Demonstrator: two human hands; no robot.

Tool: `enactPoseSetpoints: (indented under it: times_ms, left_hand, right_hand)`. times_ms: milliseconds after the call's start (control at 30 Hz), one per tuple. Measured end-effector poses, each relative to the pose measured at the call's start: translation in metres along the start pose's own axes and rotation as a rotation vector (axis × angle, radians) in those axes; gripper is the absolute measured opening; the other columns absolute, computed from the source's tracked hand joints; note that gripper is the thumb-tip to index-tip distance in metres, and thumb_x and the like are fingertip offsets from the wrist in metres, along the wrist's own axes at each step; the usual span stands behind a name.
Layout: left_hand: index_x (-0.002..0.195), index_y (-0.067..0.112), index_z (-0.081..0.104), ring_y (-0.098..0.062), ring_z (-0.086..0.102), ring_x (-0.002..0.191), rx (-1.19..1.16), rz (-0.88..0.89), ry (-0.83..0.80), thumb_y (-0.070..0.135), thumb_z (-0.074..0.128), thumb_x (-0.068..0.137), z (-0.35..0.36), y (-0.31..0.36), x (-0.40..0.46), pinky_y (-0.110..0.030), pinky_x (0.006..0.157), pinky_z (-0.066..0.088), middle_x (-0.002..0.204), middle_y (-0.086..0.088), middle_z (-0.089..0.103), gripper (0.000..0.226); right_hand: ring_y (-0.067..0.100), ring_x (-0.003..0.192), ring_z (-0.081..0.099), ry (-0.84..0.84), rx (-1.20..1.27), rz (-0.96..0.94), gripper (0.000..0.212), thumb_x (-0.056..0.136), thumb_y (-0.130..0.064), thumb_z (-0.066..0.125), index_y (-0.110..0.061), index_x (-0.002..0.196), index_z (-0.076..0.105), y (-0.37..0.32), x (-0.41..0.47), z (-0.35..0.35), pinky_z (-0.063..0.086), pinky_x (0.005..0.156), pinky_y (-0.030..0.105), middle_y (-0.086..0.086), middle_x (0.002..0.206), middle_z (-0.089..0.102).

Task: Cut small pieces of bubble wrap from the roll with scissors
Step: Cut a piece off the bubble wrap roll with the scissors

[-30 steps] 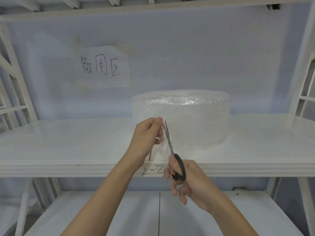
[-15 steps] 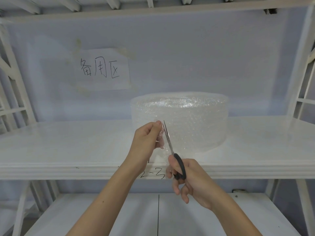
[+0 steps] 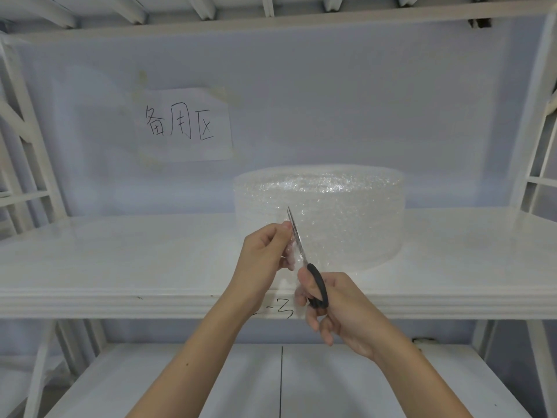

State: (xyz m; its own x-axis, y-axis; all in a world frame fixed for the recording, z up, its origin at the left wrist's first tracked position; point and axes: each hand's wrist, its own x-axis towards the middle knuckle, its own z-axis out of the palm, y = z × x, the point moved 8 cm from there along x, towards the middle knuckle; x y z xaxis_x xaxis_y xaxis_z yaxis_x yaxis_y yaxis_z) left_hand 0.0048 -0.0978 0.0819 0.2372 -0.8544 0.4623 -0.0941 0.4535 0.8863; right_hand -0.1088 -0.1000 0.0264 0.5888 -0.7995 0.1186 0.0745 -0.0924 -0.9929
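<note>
A wide roll of clear bubble wrap [image 3: 337, 218] stands on the white shelf [image 3: 135, 260], right of centre. Its loose end [image 3: 297, 257] reaches forward to the shelf's front edge. My left hand [image 3: 263, 254] pinches that loose end from the left. My right hand [image 3: 337, 309] grips the black handles of the scissors [image 3: 316, 286]. The steel blades point up and slightly left, lie together, and run through the wrap just right of my left fingertips.
A paper sign [image 3: 184, 125] with handwritten characters is taped to the pale back wall. A lower shelf [image 3: 211, 381] lies under my arms. White frame posts [image 3: 27, 140] stand at both sides, and an upper shelf spans overhead.
The blades have slid further up through the wrap, their tip now above my left fingertips. Both hands stay in about the same place at the shelf's front edge.
</note>
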Motion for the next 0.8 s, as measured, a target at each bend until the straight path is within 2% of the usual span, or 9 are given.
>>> enactPoseSetpoints:
  times_ms: [133,267,433,500,600,633,700,800]
  left_hand:
    - [0.063,0.01,0.048,-0.004,0.039,0.042,0.009,0.01,-0.006,0.02,0.05,0.102,0.001,0.002,-0.002,-0.013,0.046,0.036,0.047,0.011,0.045,0.04]
    - [0.067,0.01,0.054,-0.015,0.045,0.056,0.046,0.031,-0.036,0.026,0.052,0.101,0.003,0.001,-0.004,-0.022,0.056,0.042,0.059,-0.002,0.049,0.037]
    - [0.065,0.017,0.06,-0.011,0.049,0.052,0.04,0.028,-0.053,0.022,0.052,0.101,0.002,-0.001,-0.005,-0.028,0.059,0.044,0.056,0.007,0.055,0.037]
    - [0.065,0.018,0.06,-0.015,0.052,0.052,0.048,0.034,-0.079,0.023,0.052,0.101,0.003,-0.001,-0.007,-0.031,0.059,0.045,0.059,-0.001,0.058,0.037]
    - [0.067,0.014,0.062,-0.024,0.057,0.055,0.043,0.045,-0.121,0.024,0.051,0.102,0.006,-0.001,-0.01,-0.035,0.06,0.048,0.069,-0.027,0.062,0.038]
    - [0.068,0.013,0.062,-0.026,0.057,0.058,0.039,0.047,-0.119,0.024,0.051,0.102,0.005,-0.002,-0.009,-0.036,0.062,0.048,0.071,-0.028,0.062,0.038]
    - [0.068,0.016,0.064,-0.024,0.057,0.061,0.048,0.045,-0.109,0.024,0.051,0.102,0.003,-0.004,-0.009,-0.033,0.064,0.047,0.071,-0.018,0.064,0.037]
    - [0.073,0.011,0.068,-0.02,0.054,0.062,0.126,0.034,-0.152,0.018,0.051,0.101,0.005,-0.006,-0.012,-0.019,0.059,0.043,0.068,-0.011,0.063,0.033]
  right_hand:
    - [0.015,0.04,0.048,0.014,0.013,0.001,0.049,0.072,-0.054,0.069,-0.007,0.072,0.058,0.0,0.001,-0.001,0.035,0.028,0.019,0.011,0.075,0.052]
    - [0.016,0.042,0.048,-0.014,0.017,-0.017,0.051,0.066,-0.067,0.071,-0.019,0.056,0.059,-0.009,0.003,0.004,0.035,0.028,0.019,0.017,0.078,0.046]
    - [0.014,0.037,0.044,0.012,0.037,-0.031,0.053,0.065,-0.058,0.068,-0.006,0.069,0.056,-0.013,0.006,0.003,0.034,0.026,0.019,0.009,0.064,0.045]
    - [0.015,0.037,0.045,0.014,0.041,-0.028,0.052,0.067,-0.058,0.066,-0.007,0.068,0.056,-0.013,0.006,0.003,0.034,0.027,0.019,0.008,0.062,0.046]
    - [0.016,0.04,0.047,0.006,0.038,-0.028,0.051,0.068,-0.061,0.064,-0.01,0.063,0.058,-0.017,0.007,0.004,0.034,0.027,0.019,0.007,0.065,0.049]
    - [0.015,0.039,0.046,0.008,0.03,-0.028,0.049,0.069,-0.061,0.063,-0.013,0.06,0.059,-0.018,0.008,0.004,0.034,0.027,0.019,0.007,0.065,0.049]
    - [0.014,0.038,0.045,0.022,0.013,-0.033,0.046,0.072,-0.059,0.063,-0.017,0.052,0.059,-0.021,0.008,0.004,0.034,0.028,0.019,0.006,0.065,0.049]
    - [0.013,0.035,0.043,0.039,-0.006,-0.055,0.045,0.073,-0.056,0.064,-0.019,0.048,0.061,-0.027,0.008,0.001,0.035,0.031,0.02,0.003,0.06,0.05]
